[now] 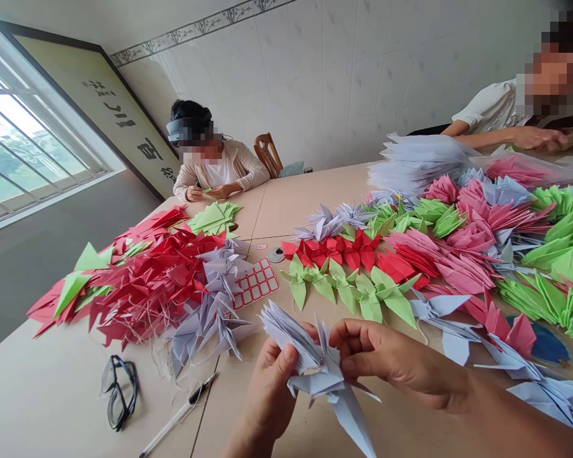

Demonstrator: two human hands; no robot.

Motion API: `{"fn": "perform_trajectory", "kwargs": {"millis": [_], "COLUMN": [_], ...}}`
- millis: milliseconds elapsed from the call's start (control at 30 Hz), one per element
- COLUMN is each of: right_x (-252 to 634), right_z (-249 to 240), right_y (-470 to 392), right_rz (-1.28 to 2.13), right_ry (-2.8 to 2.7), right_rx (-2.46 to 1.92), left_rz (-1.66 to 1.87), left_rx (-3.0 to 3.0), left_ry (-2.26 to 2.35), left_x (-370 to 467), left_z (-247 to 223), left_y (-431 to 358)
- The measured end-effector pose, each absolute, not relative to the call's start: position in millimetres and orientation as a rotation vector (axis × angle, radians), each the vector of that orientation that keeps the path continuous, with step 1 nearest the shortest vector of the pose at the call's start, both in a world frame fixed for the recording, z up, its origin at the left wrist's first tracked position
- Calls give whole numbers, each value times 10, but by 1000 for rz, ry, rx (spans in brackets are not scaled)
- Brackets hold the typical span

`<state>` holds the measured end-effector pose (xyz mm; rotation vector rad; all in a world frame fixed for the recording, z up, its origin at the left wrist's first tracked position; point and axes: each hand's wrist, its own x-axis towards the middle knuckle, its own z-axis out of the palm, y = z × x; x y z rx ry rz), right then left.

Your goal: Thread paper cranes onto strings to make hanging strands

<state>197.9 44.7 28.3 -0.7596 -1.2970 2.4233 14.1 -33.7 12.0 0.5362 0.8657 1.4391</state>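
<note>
A bundle of pale lavender folded paper pieces (293,334) is gripped in my left hand (272,381), its thumb pressed on the near side. At the bundle's right side, the fingers of my right hand (382,356) are curled against the folded paper birds, pinching at their edge. One paper wing (351,416) hangs down toward the bottom of the view. Just beyond my hands lies a row of light green paper birds (348,289), with red ones (334,251) behind it. Whatever is between my right fingertips is mostly hidden.
Red paper birds (148,280) pile up on the left, beside glasses (119,391) and a pen (179,413). Red-edged labels (255,284) lie mid-table (310,184). Many coloured paper stacks (472,235) cover the right. Two people sit across, one at far left, one at far right, both handling small green pieces.
</note>
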Motion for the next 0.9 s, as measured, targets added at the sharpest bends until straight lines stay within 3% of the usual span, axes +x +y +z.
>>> {"fn": "perform_trajectory", "kwargs": {"millis": [600,900], "right_x": [1901,1925], "right_z": [250,439], "right_y": [378,418], "right_rz": [2385,2289], "right_ry": [-1301,-1315], "right_rx": [-743,-885], "left_rz": [1362,1648], "left_rx": [609,272], "left_ry": [999,1070], "left_x": [148,200], "left_z": [111,85], "left_y": [-350,-227]}}
